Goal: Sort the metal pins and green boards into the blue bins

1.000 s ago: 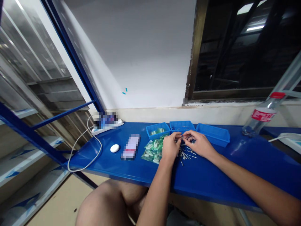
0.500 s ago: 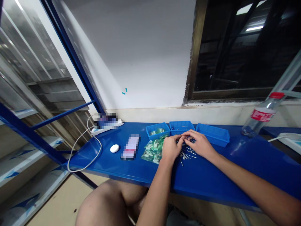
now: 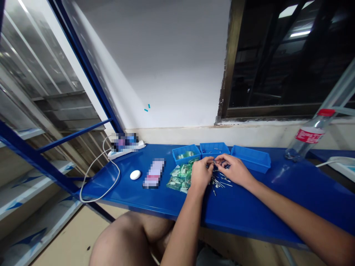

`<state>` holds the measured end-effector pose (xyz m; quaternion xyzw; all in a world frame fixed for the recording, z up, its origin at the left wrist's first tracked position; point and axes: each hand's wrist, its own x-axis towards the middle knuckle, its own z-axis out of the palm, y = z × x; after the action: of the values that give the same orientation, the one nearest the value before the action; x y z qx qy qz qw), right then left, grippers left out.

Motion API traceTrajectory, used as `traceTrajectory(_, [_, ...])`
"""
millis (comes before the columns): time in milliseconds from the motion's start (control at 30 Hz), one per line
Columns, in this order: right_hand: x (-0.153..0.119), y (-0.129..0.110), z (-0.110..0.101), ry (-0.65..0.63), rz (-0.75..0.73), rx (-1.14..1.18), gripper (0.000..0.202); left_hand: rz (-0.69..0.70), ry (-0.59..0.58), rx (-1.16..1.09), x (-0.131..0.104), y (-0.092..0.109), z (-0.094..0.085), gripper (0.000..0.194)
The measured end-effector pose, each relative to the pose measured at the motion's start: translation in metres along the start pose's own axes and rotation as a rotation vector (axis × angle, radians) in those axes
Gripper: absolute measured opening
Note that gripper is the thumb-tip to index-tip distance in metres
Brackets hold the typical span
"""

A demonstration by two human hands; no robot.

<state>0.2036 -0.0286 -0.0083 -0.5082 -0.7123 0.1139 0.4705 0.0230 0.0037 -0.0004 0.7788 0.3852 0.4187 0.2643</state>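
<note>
My left hand [image 3: 202, 173] and my right hand [image 3: 237, 170] meet over the table, fingertips pinched close together. A tiny piece shows between them, too small to name. Below the fingers lies a loose pile of thin metal pins [image 3: 220, 182] that look like blind rivets, partly hidden by my hands. Small clear-green plastic packets [image 3: 179, 178] with pale pieces inside lie heaped against my left hand. Just beyond are three blue trays: the left tray [image 3: 186, 162] holds similar packets, the middle tray [image 3: 213, 145] a few thin pins, and the right tray [image 3: 251, 163] shows a bare floor.
On the blue table [image 3: 124, 193] lie a white oval object [image 3: 135, 174] and a blurred phone-like object [image 3: 154, 173]. A power strip [image 3: 113, 153] with a white cable [image 3: 83, 186] is at the left. A red-capped plastic bottle [image 3: 307, 136] stands right, near another white strip [image 3: 342, 166].
The fingertips of both hands have dipped slightly and drawn a little apart, so the small piece between them shows. The pile, packets and trays stay where they were.
</note>
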Motion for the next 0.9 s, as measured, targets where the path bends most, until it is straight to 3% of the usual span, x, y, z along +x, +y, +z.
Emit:
traceTrajectory(100, [0.000, 0.000, 0.000, -0.010, -0.020, 0.009, 0.019, 0.002, -0.004, 0.001, -0.001, 0.002, -0.001, 0.034])
traceTrajectory(300, [0.001, -0.003, -0.004, -0.008, -0.050, -0.060, 0.017, -0.013, 0.000, 0.077, -0.003, 0.008, -0.003, 0.022])
traceTrajectory(467, [0.000, -0.004, -0.005, 0.012, -0.020, -0.055, 0.011, 0.010, -0.035, 0.099, -0.004, 0.012, -0.005, 0.032])
traceTrajectory(633, [0.000, -0.001, -0.002, -0.027, -0.045, -0.043, 0.012, 0.009, -0.054, 0.057, -0.003, 0.008, -0.004, 0.026])
traceTrajectory(900, [-0.001, -0.004, -0.002, 0.004, 0.047, -0.016, 0.015, -0.014, -0.027, 0.029, 0.000, 0.003, -0.002, 0.020])
